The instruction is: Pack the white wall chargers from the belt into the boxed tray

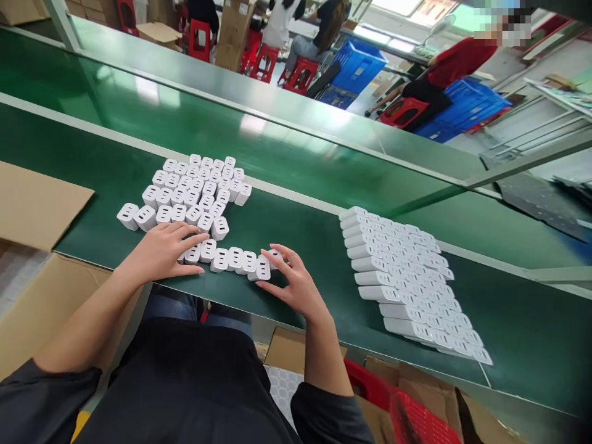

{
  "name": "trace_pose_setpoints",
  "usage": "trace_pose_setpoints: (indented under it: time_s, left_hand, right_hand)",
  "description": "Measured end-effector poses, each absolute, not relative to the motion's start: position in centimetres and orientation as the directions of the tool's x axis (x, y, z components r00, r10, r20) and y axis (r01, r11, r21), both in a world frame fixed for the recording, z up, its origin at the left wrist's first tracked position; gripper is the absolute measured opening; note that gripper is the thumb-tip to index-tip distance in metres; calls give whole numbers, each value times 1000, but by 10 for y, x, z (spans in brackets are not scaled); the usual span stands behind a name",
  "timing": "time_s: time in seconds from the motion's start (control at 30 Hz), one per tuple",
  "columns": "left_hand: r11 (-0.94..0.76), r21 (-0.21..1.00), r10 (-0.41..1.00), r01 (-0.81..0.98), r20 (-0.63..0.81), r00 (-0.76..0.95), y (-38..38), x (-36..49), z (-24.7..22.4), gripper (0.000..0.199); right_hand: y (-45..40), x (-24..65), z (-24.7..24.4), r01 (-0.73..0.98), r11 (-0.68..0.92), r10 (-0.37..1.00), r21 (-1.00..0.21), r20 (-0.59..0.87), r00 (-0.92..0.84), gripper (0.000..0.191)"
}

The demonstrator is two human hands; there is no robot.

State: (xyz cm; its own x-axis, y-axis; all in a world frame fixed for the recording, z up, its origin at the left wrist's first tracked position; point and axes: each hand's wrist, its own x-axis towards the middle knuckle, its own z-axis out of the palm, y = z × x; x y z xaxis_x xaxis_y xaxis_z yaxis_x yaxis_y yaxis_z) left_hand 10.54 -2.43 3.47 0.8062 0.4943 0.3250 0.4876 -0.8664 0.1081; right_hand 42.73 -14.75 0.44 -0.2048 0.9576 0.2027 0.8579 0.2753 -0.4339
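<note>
A loose, uneven row of white USB chargers (235, 258) stands on the green bench between my hands, dark port slots facing up. My left hand (161, 250) is around the row's left end, thumb in front and fingers behind, hiding part of it. At the other end, my right hand (293, 280) has its thumb and fingers around the last chargers (263, 269). Just behind the row stands a looser cluster of similar chargers (185, 185). Farther right, many more chargers (407, 277) lie stacked in neat, close rows.
The green bench (305, 228) has a raised pale strip along its back. A cardboard flap (41, 203) lies at the left. Below the front edge are open cartons and a red plastic basket (420, 413). Across the room, people sit on red stools near blue crates (358, 65).
</note>
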Motion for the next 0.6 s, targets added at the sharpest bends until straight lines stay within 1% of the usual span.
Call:
trace_pose_setpoints:
  time_s: [0.17, 0.3, 0.37, 0.43, 0.53, 0.6]
  left_hand:
    - [-866, 86, 498, 493, 246, 832, -23, 124, 42, 62]
    - [-865, 89, 502, 495, 198, 842, -24, 136, 42, 63]
    - [-863, 107, 505, 494, 178, 845, -25, 142, 41, 64]
    - [-865, 121, 501, 487, 167, 849, -27, 149, 40, 66]
    - [-876, 112, 482, 469, 159, 862, -31, 161, 38, 68]
    - [-883, 116, 468, 455, 157, 869, -34, 169, 36, 69]
  right_hand:
    - [-161, 422, -16, 849, 190, 948, -493, 318, -27, 60]
    - [-162, 423, -18, 838, 197, 931, -509, 365, 4, 71]
    - [-159, 423, -14, 818, 221, 938, -532, 345, -29, 77]
    - [-155, 423, -9, 770, 246, 956, -589, 279, -92, 79]
    - [-149, 421, -6, 726, 243, 968, -643, 204, -143, 74]
    - [-147, 419, -8, 729, 248, 966, -638, 222, -134, 68]
